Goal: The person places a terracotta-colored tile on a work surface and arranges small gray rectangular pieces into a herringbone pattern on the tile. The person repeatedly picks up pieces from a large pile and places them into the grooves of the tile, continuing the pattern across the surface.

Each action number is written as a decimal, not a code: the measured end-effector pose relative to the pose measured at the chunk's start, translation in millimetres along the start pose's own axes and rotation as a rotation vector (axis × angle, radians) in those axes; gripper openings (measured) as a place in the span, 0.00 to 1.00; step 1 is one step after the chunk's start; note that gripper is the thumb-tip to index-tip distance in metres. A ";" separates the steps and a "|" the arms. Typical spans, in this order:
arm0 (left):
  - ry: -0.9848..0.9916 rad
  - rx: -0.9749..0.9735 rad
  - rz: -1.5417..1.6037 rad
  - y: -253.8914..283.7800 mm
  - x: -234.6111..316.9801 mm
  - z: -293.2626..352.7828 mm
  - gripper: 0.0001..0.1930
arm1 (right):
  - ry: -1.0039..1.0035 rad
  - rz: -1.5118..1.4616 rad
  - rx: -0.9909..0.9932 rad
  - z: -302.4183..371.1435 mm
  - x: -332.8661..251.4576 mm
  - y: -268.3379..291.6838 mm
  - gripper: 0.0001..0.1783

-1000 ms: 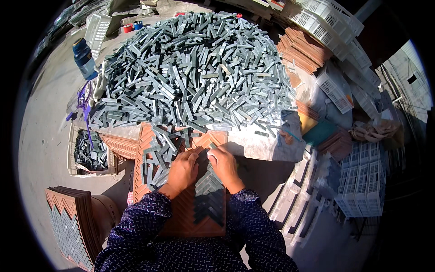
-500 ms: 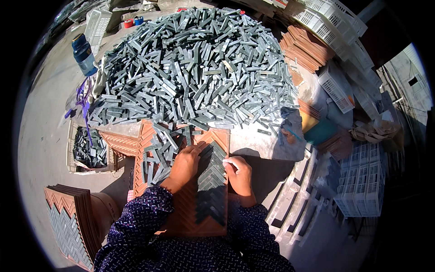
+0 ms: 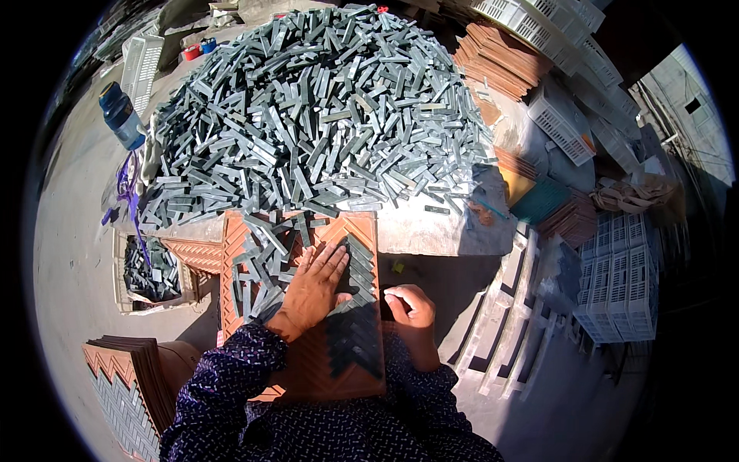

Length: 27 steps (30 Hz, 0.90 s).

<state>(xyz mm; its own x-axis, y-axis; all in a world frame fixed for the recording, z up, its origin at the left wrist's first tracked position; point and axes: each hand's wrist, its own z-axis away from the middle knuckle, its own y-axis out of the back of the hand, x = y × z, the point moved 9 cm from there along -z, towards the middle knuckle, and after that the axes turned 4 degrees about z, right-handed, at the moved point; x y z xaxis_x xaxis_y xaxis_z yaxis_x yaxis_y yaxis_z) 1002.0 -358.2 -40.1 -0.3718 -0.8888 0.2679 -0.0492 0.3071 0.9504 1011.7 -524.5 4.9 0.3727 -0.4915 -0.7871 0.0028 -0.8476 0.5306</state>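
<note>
An orange-brown herringbone mould tray (image 3: 296, 377) lies in front of me, leaning on the stone slab's near edge. Dark grey-green stone strips (image 3: 356, 308) fill a zigzag band along its right side. Loose strips (image 3: 260, 266) are heaped on its upper left. My left hand (image 3: 314, 289) lies flat, fingers stretched, at the left border of the laid band, its thumb over the strips. Just off the tray's right edge, my right hand (image 3: 413, 309) is closed, fingers curled under; whether something small is inside is hidden.
A large pile of stone strips (image 3: 323, 115) covers the slab (image 3: 454, 231) ahead. At left are a blue bottle (image 3: 122, 115), a crate of strips (image 3: 119, 289) and stacked filled trays (image 3: 123, 385). White crates (image 3: 616, 277), a pallet (image 3: 500, 323) and stacked brown trays (image 3: 504, 61) stand at right.
My left hand has opened from curled fingers to lying flat on the tray. My right hand has moved a little right and down, off the tray's edge. The view has shifted slightly.
</note>
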 end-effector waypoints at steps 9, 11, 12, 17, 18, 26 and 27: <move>-0.006 0.003 -0.037 0.8 13.4 -12.6 0.37 | 0.055 0.038 0.062 19.1 8.4 34.4 0.04; -0.005 0.007 -0.026 0.7 12.5 -7.9 0.37 | 0.073 0.039 0.067 25.9 5.5 35.3 0.04; 0.002 0.015 -0.006 -0.2 11.0 -7.0 0.37 | 0.083 0.039 0.070 28.3 4.5 35.9 0.04; 0.042 -0.011 0.064 9.0 16.5 -5.1 0.37 | 0.081 0.014 0.058 32.3 -2.5 37.3 0.04; 0.061 0.019 0.082 13.0 16.0 -0.7 0.37 | 0.084 0.020 0.051 36.0 -4.5 35.8 0.04; 0.066 -0.012 0.033 6.4 12.9 23.7 0.37 | 0.041 -0.028 0.008 30.1 -12.1 19.6 0.04; 0.062 -0.021 0.028 8.1 11.7 27.3 0.37 | 0.033 -0.049 -0.007 27.7 -15.7 13.0 0.04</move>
<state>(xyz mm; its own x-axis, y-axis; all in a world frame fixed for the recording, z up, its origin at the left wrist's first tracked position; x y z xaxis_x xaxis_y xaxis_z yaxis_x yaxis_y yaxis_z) 972.0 -356.8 -33.6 -0.3146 -0.8996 0.3029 -0.0197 0.3252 0.9454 980.3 -533.4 15.4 0.4025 -0.4428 -0.8012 0.0278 -0.8689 0.4942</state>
